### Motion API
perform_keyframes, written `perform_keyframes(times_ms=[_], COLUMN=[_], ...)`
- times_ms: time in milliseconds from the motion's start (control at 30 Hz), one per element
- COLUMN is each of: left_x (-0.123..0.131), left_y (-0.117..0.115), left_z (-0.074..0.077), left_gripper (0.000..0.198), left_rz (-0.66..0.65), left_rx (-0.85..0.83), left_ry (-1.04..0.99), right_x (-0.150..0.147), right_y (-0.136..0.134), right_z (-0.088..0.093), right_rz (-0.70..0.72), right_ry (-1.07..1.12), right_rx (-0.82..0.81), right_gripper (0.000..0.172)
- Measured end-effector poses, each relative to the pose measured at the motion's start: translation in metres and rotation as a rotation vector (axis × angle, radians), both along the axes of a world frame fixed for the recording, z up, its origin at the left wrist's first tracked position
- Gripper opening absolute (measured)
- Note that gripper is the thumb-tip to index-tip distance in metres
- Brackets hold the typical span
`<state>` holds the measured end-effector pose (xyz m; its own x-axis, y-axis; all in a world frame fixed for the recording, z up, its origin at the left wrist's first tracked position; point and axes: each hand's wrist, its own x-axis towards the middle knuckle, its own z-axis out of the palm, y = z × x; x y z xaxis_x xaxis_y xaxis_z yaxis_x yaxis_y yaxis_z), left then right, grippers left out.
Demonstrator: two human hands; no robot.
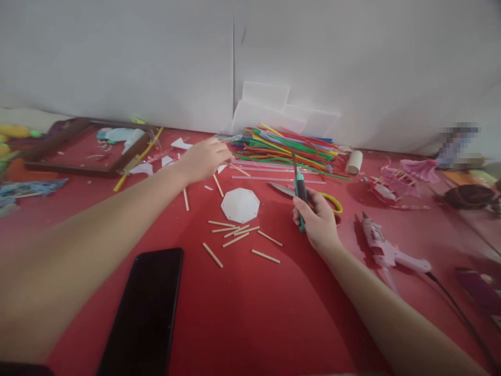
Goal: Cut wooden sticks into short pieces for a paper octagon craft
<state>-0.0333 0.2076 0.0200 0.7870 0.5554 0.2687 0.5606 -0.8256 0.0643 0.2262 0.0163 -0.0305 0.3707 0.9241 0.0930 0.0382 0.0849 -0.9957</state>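
My right hand (319,216) is wrapped round a teal and black utility knife (300,190), its blade pointing up and away. Scissors with yellow handles (332,202) lie partly behind that hand. Over the back of the red table, my left hand (207,156) has its fingers drawn together; whatever is in them is hidden. One wooden stick (240,171) lies by its fingertips and another stick (218,185) just below. A white octagonal piece (240,205) with small holes near its corners sits between my hands. Several short wooden sticks (237,230) are scattered in front of it.
A black phone (143,313) lies at the front left. Colourful pipe cleaners (289,146) are piled at the back by white sheets (266,112). A pink glue gun (387,248) with a cord rests on the right. A brown frame (74,169) stands far left; a cardboard tube (354,162) is behind.
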Motion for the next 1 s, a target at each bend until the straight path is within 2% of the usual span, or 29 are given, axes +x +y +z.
perform_keyframes(times_ms=[100,200,267,367,500,667,767,867,1000], left_x=[-0.009,-0.020,-0.025,-0.022,0.004,0.054,0.068,0.057,0.016], left_y=[0.005,0.007,0.005,-0.004,-0.011,-0.004,-0.002,-0.009,-0.033], left_z=[0.008,0.014,0.017,0.021,0.017,-0.001,-0.002,0.005,0.009], left_gripper=[0.038,0.042,0.037,0.033,0.034,0.030,0.031,0.030,0.029], left_rz=[-0.032,-0.121,-0.131,-0.064,-0.058,-0.054,-0.053,-0.016,-0.052], left_rx=[0.080,0.068,0.034,-0.002,-0.009,-0.046,-0.042,-0.049,-0.109], left_ry=[0.140,0.257,0.210,0.079,0.037,0.025,0.013,0.037,0.148], right_x=[0.001,0.001,0.000,0.000,0.000,0.003,0.004,0.004,0.003], right_y=[0.001,0.001,0.002,0.002,0.002,0.002,0.003,0.003,0.003], right_z=[-0.001,-0.002,-0.002,-0.002,-0.001,-0.003,-0.004,-0.003,-0.001], right_rz=[0.000,-0.001,-0.003,-0.004,0.002,-0.011,-0.013,-0.006,0.045], right_ry=[0.000,0.008,0.013,0.018,0.026,0.050,0.067,0.081,0.092], right_rx=[0.001,0.002,0.002,0.004,0.010,0.024,0.031,0.036,0.031], right_gripper=[0.039,0.039,0.039,0.040,0.041,0.038,0.036,0.036,0.039])
